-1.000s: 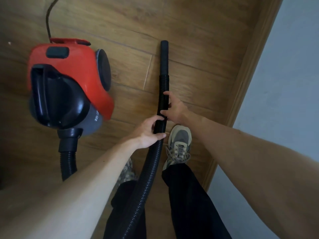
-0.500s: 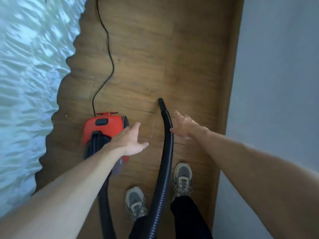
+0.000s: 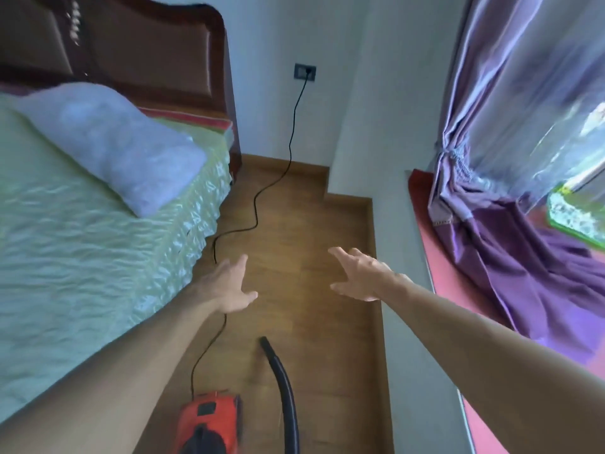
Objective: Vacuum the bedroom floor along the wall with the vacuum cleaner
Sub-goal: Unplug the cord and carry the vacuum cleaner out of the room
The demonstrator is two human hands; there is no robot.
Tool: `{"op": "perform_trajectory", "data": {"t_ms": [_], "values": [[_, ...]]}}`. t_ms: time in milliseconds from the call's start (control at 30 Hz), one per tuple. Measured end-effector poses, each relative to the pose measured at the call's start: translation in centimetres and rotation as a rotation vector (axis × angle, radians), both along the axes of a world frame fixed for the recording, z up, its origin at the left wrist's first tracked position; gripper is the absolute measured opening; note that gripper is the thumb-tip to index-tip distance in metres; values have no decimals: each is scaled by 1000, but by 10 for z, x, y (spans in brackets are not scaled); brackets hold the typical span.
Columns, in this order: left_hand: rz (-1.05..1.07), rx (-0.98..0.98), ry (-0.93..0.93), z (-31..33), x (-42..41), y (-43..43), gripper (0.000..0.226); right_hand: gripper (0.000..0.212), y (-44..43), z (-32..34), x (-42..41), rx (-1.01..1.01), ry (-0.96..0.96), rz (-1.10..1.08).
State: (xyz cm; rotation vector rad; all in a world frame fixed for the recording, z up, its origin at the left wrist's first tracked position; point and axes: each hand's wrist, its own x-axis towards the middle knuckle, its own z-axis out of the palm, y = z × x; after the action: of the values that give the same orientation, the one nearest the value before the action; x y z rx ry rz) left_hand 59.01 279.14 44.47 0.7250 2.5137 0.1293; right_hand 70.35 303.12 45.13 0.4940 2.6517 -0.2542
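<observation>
extending past bottom edge: vacuum cleaner (image 3: pixel 209 421), hose (image 3: pixel 286 388)

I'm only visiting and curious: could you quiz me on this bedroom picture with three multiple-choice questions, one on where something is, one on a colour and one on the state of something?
1. Where is the vacuum cleaner?
A) on the floor, between the bed and its hose
B) on top of the bed
C) on a chair

2. What colour is its body?
A) blue
B) red
C) white

3. What are the left hand and the right hand doing?
A) both grip the hose
B) one holds a cloth
C) both are open and hold nothing

Answers:
1 A: it stands on the wood beside the bed's skirt, with the hose on its wall side.
2 B: the shell is plainly red, with black parts.
3 C: the hose lies on the floor, apart from both spread hands.
</observation>
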Motion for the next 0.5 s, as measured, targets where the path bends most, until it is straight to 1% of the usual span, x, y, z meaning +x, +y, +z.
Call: {"op": "perform_trajectory", "data": {"t_ms": [67, 133, 267, 400, 500], "values": [[-22, 5, 97, 56, -8, -5, 80, 75, 0, 55, -5, 44, 59, 25], [-47, 15, 174, 107, -9, -11, 73, 77, -2, 106, -6, 80, 107, 34], [-90, -2, 277, 188, -7, -25, 61, 78, -9, 187, -6, 126, 180, 66], [-97, -7, 348, 246, -6, -37, 72, 81, -23, 245, -7, 166, 248, 96], [-98, -14, 384, 272, -6, -41, 75, 80, -29, 269, -9, 192, 288, 123]]}}
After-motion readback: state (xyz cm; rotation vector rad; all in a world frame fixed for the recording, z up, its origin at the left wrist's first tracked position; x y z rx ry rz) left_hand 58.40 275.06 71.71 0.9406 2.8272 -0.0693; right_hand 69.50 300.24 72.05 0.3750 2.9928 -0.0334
